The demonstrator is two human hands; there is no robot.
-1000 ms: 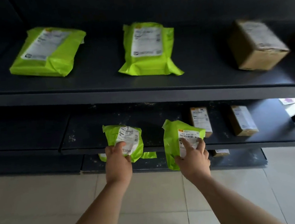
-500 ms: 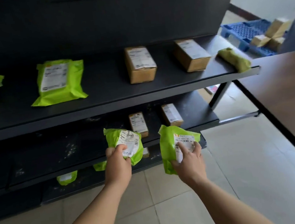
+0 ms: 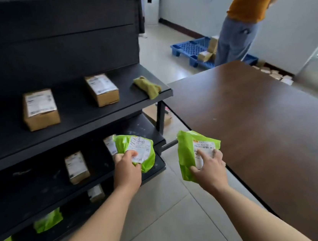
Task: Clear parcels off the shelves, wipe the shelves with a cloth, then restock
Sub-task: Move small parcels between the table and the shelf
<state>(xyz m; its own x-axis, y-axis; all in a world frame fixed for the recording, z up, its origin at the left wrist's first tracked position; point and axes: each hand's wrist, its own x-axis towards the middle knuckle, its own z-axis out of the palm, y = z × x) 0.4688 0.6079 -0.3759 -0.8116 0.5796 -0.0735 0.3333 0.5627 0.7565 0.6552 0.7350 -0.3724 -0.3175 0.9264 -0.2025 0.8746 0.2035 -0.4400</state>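
My left hand [image 3: 127,169] grips a small green parcel [image 3: 138,153] with a white label, held in front of the dark shelves [image 3: 85,117]. My right hand [image 3: 210,167] holds a second green parcel [image 3: 190,152] off the shelves, near the edge of a brown table [image 3: 265,127]. On the upper shelf lie two cardboard boxes [image 3: 40,108] [image 3: 102,89] and a yellow-green cloth [image 3: 148,85] at its right end. More small boxes [image 3: 76,167] sit on the middle shelf. Green parcels [image 3: 47,221] lie on the bottom shelf.
The brown table stands right of the shelves, a narrow strip of tiled floor [image 3: 166,219] between them. Behind it a person [image 3: 245,15] in an orange top stands by a blue pallet [image 3: 191,50] carrying boxes. More small parcels [image 3: 272,74] lie on the floor beyond the table.
The view has swung right, from the shelves' left part to their right end and the table. Both hands have carried the green parcels away from the middle shelf, the right one toward the table.
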